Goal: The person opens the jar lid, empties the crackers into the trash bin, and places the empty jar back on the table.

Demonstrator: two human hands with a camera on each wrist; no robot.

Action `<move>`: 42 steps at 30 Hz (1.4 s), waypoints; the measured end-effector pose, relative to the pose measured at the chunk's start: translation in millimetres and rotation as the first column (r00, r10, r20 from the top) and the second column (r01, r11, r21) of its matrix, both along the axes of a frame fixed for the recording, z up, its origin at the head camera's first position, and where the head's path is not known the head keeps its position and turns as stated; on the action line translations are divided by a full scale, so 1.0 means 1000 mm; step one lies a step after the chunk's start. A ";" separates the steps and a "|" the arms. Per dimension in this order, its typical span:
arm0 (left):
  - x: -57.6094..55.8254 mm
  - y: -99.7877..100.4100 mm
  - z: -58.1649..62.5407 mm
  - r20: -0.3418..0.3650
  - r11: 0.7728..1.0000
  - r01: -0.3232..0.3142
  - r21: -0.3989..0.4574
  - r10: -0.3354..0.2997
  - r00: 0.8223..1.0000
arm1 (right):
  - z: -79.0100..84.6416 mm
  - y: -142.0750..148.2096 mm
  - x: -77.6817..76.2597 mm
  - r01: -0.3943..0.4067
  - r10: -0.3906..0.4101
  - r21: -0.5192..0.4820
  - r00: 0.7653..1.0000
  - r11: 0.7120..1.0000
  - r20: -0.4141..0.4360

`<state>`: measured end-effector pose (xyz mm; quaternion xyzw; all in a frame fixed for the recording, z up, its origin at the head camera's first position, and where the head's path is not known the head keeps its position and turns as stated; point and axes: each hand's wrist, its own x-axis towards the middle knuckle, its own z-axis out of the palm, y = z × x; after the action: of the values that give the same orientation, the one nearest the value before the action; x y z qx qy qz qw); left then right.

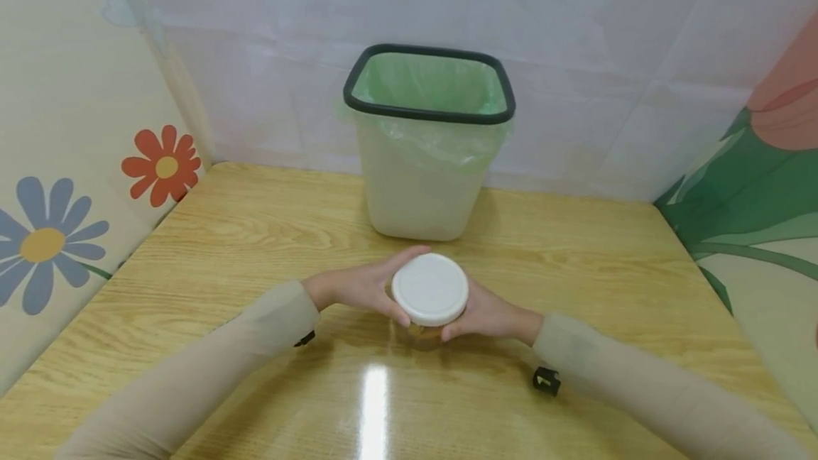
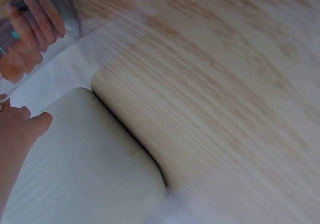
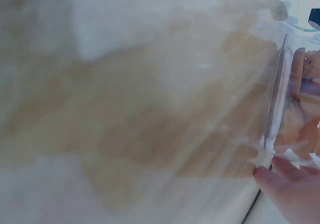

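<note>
While both hands grip it, the clear jar (image 1: 427, 333) is just below the centre of the frame, its white lid (image 1: 431, 289) uppermost; whether its base touches the bench (image 1: 275, 211) cannot be determined. The left hand (image 1: 367, 288) curls thumb and fingers round the left side; the right hand (image 1: 488, 311) clasps the right. For sound handling, pressure should be even on both sides, with the jar level, as its smooth wall would probably slip under a lopsided hold. The lined bin (image 1: 422, 183) stands at upper centre. No brand, label or writing is legible on lid, jar or bin.
</note>
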<state>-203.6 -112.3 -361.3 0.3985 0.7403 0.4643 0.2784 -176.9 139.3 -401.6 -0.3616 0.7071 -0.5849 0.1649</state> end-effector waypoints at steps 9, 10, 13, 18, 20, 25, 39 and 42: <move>-0.002 0.001 0.001 0.004 1.000 0.024 0.003 -0.024 1.000 | 0.003 -0.002 0.001 0.014 -0.014 -0.010 0.998 1.000 0.066; -0.002 0.001 0.001 0.002 1.000 0.023 0.003 -0.023 1.000 | 0.003 -0.002 0.001 0.017 -0.017 -0.005 0.997 1.000 0.070; -0.002 0.000 0.000 -0.008 1.000 0.014 0.002 -0.014 1.000 | 0.003 -0.002 0.000 0.024 -0.025 0.007 0.998 1.000 0.065; 0.001 -0.001 -0.003 -0.005 1.000 -0.012 0.016 0.012 1.000 | 0.002 -0.003 -0.001 0.032 -0.033 0.017 0.997 0.999 0.065; 0.003 -0.001 -0.003 -0.005 0.999 -0.033 0.006 0.033 0.999 | 0.001 -0.003 -0.001 0.036 -0.037 0.018 0.997 0.999 0.068; 0.009 0.000 -0.003 -0.014 0.995 -0.090 -0.037 0.089 0.996 | 0.001 -0.003 0.000 0.046 -0.046 0.009 0.997 0.999 0.056; 0.017 0.003 -0.006 -0.105 0.986 -0.164 -0.020 0.161 0.981 | -0.001 -0.002 -0.002 0.050 -0.050 0.023 0.998 0.998 0.038; 0.018 0.004 -0.005 -0.115 0.985 -0.170 -0.026 0.166 0.979 | -0.001 -0.001 -0.002 0.054 -0.055 0.024 0.998 0.998 0.034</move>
<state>-186.0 -108.7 -366.4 0.3550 0.7940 0.4498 0.2031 -178.6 137.9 -403.0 -0.3300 0.7204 -0.5872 0.1654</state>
